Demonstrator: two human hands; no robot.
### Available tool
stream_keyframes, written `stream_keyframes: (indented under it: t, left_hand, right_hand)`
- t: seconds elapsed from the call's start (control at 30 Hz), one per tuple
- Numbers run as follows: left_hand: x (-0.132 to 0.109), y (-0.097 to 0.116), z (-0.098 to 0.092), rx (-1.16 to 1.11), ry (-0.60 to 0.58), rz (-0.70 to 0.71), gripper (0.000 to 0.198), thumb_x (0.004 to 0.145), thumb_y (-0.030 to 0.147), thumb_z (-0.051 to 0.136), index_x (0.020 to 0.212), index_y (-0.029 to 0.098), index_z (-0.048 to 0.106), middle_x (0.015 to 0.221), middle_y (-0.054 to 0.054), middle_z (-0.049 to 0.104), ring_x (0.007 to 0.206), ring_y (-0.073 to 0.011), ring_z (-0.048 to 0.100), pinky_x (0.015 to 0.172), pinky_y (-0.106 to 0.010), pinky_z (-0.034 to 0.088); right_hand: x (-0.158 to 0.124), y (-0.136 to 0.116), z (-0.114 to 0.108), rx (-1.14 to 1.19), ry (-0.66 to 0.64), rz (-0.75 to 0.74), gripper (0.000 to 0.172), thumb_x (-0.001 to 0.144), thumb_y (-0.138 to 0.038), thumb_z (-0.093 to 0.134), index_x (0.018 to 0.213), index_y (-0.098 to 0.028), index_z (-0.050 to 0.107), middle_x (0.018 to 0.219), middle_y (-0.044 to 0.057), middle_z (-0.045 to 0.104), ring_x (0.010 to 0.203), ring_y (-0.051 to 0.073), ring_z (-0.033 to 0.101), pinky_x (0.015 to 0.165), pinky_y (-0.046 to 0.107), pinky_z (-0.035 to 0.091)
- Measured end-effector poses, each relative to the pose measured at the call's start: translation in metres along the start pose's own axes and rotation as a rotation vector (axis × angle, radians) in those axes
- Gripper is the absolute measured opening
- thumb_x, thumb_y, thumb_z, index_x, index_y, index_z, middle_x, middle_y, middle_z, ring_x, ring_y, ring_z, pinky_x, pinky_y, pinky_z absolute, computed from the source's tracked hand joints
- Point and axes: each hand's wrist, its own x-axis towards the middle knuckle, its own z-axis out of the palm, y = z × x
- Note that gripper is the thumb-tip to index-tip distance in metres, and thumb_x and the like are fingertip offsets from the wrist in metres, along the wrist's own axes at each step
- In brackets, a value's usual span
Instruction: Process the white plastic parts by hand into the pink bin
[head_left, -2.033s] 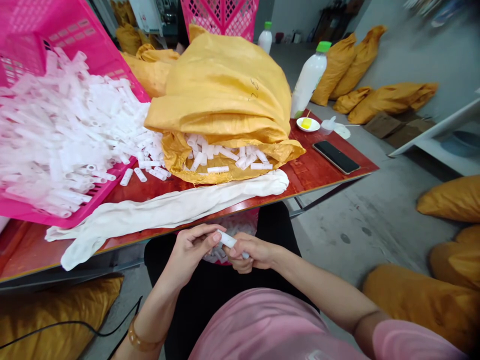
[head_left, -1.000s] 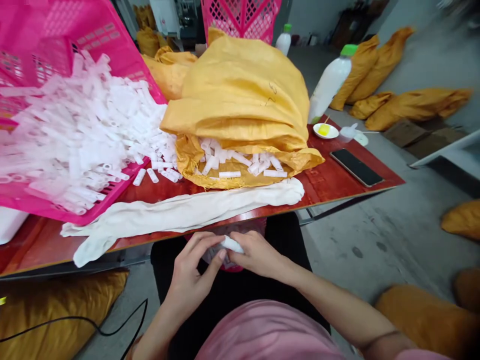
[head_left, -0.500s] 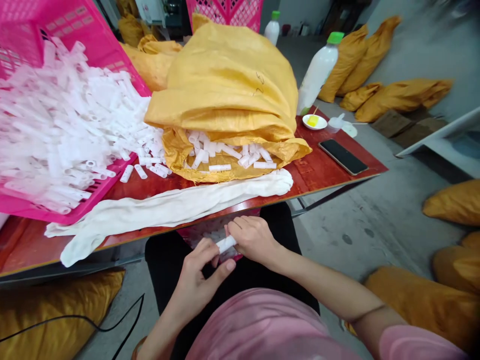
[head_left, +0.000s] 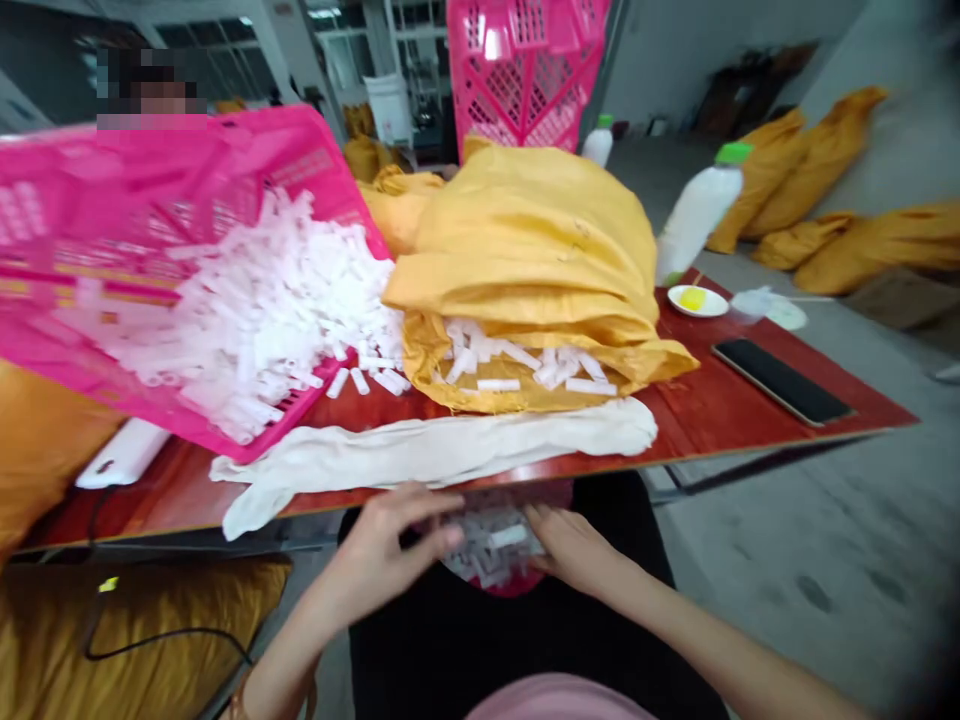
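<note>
A loose heap of short white plastic tubes point(head_left: 487, 545) lay in a pink basket point(head_left: 510, 587) on the person's lap, at lower centre of the frame, with one tube point(head_left: 508, 537) lying on top. The left hand point(head_left: 386, 535) was just above the heap's left side, its fingers point(head_left: 439, 535) extended and open. The right hand point(head_left: 570, 548) touched the heap's right side, its fingers point(head_left: 541, 525) spread. Both hands were blurred, and neither showed a grip on a tube.

Just beyond them, a long white cloth point(head_left: 427, 462) lay along the near edge of a red wooden table point(head_left: 720, 405). Behind it, a folded yellow woven sack point(head_left: 532, 240) held more tubes point(head_left: 517, 365) in its opening. At upper left, a tilted pink crate point(head_left: 292, 150) spilled a mass of tubes point(head_left: 277, 310) onto the table. At right lay a black phone point(head_left: 780, 380), near a small dish of yellow liquid point(head_left: 697, 300) and a white bottle point(head_left: 697, 210).
</note>
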Motion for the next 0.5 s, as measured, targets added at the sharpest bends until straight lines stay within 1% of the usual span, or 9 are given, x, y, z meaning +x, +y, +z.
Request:
stream_keyframes:
  t: [0.03, 0.1, 0.17, 0.2, 0.27, 0.33, 0.37, 0.43, 0.5]
  left_hand:
    - [0.011, -0.012, -0.017, 0.065, 0.158, -0.085, 0.027, 0.097, 0.039, 0.061, 0.114, 0.021, 0.073, 0.093, -0.005, 0.071, 0.081, -0.0162, 0.065, 0.074, -0.026, 0.049]
    - [0.038, -0.040, -0.053, 0.290, 0.483, -0.258, 0.030, 0.097, 0.039, 0.059, 0.106, 0.015, 0.074, 0.091, -0.007, 0.071, 0.080, -0.0184, 0.064, 0.075, -0.029, 0.048]
    - [0.065, -0.069, -0.078, 0.345, 0.580, -0.341, 0.033, 0.098, 0.036, 0.054, 0.105, 0.007, 0.070, 0.092, -0.011, 0.070, 0.084, -0.0223, 0.064, 0.077, -0.034, 0.046]
    - [0.077, -0.082, -0.084, 0.351, 0.605, -0.368, 0.032, 0.097, 0.035, 0.054, 0.099, 0.006, 0.069, 0.087, -0.011, 0.069, 0.084, -0.0236, 0.064, 0.076, -0.035, 0.046]
    - [0.095, -0.099, -0.084, 0.331, 0.619, -0.385, 0.029, 0.095, 0.035, 0.058, 0.081, 0.010, 0.065, 0.078, -0.009, 0.065, 0.085, -0.0260, 0.065, 0.072, -0.034, 0.045]
    - [0.102, -0.107, -0.074, 0.308, 0.632, -0.379, 0.029, 0.091, 0.032, 0.063, 0.068, 0.017, 0.055, 0.071, -0.007, 0.061, 0.085, -0.0270, 0.065, 0.068, -0.031, 0.043]
    - [0.102, -0.108, -0.069, 0.299, 0.640, -0.369, 0.029, 0.089, 0.030, 0.065, 0.065, 0.019, 0.052, 0.069, -0.006, 0.060, 0.085, -0.0270, 0.064, 0.066, -0.031, 0.042]
    - [0.094, -0.107, -0.061, 0.291, 0.655, -0.353, 0.028, 0.087, 0.028, 0.066, 0.065, 0.020, 0.050, 0.068, -0.005, 0.057, 0.083, -0.0262, 0.063, 0.064, -0.029, 0.040]
    - [0.078, -0.101, -0.059, 0.291, 0.654, -0.351, 0.023, 0.086, 0.029, 0.066, 0.068, 0.019, 0.055, 0.067, -0.004, 0.058, 0.077, -0.0247, 0.061, 0.062, -0.029, 0.038]
  right_hand:
    - [0.001, 0.005, 0.001, 0.017, -0.030, 0.017, 0.055, 0.080, -0.022, 0.075, 0.132, -0.010, 0.059, 0.123, 0.022, 0.067, 0.108, 0.034, 0.067, 0.085, 0.037, 0.049]
    - [0.000, 0.008, -0.010, 0.135, -0.087, -0.014, 0.053, 0.082, -0.028, 0.076, 0.130, -0.013, 0.062, 0.117, 0.019, 0.070, 0.106, 0.032, 0.067, 0.085, 0.037, 0.050]
    - [-0.001, 0.002, -0.039, 0.335, -0.109, -0.115, 0.032, 0.091, -0.039, 0.069, 0.115, -0.017, 0.069, 0.098, 0.011, 0.073, 0.090, 0.026, 0.069, 0.076, 0.032, 0.051]
    - [0.002, -0.003, -0.057, 0.425, -0.068, -0.171, 0.027, 0.095, -0.042, 0.063, 0.106, -0.018, 0.071, 0.089, 0.007, 0.073, 0.083, 0.023, 0.068, 0.072, 0.030, 0.050]
    - [0.016, -0.011, -0.093, 0.481, 0.157, -0.249, 0.027, 0.102, -0.039, 0.053, 0.095, -0.018, 0.069, 0.085, 0.005, 0.071, 0.078, 0.019, 0.066, 0.072, 0.028, 0.049]
    - [0.043, -0.012, -0.122, 0.328, 0.501, -0.235, 0.024, 0.105, -0.029, 0.047, 0.100, -0.017, 0.067, 0.096, 0.008, 0.070, 0.088, 0.020, 0.065, 0.081, 0.030, 0.048]
    - [0.059, -0.008, -0.132, 0.208, 0.619, -0.220, 0.022, 0.105, -0.023, 0.045, 0.106, -0.016, 0.066, 0.102, 0.010, 0.069, 0.095, 0.021, 0.063, 0.086, 0.032, 0.047]
    - [0.093, 0.001, -0.143, -0.036, 0.643, -0.203, 0.023, 0.101, -0.013, 0.047, 0.115, -0.013, 0.065, 0.111, 0.014, 0.066, 0.108, 0.024, 0.060, 0.095, 0.036, 0.045]
    - [0.120, 0.009, -0.145, -0.209, 0.517, -0.206, 0.022, 0.096, -0.008, 0.054, 0.113, -0.012, 0.068, 0.110, 0.015, 0.065, 0.111, 0.026, 0.057, 0.097, 0.038, 0.045]
